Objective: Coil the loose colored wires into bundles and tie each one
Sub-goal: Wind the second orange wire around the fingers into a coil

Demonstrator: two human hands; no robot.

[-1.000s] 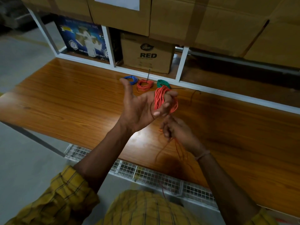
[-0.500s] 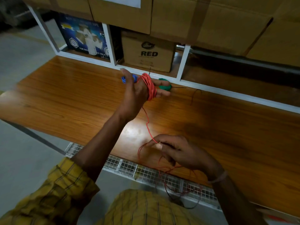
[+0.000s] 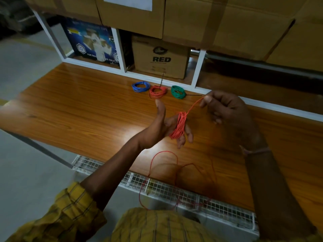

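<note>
Looping around the fingers of the left hand point(image 3: 162, 130), the red wire point(image 3: 180, 125) forms a thick coil held above the middle of the desk point(image 3: 78, 109); the fingers are spread inside the coil, thumb pointing to twelve o'clock. From the coil a strand runs toward one o'clock to the right hand point(image 3: 227, 109), whose thumb and forefinger are pinched on it. Loose slack point(image 3: 157, 172) hangs at six o'clock, over the desk's near edge and a wire-mesh tray point(image 3: 218, 205). At twelve o'clock lie three finished bundles: blue point(image 3: 140, 86), red point(image 3: 158, 91), green point(image 3: 178, 92). Behind them, shelf compartments hold a blue printed box point(image 3: 92, 42) and a carton marked RED point(image 3: 160, 58).
</note>
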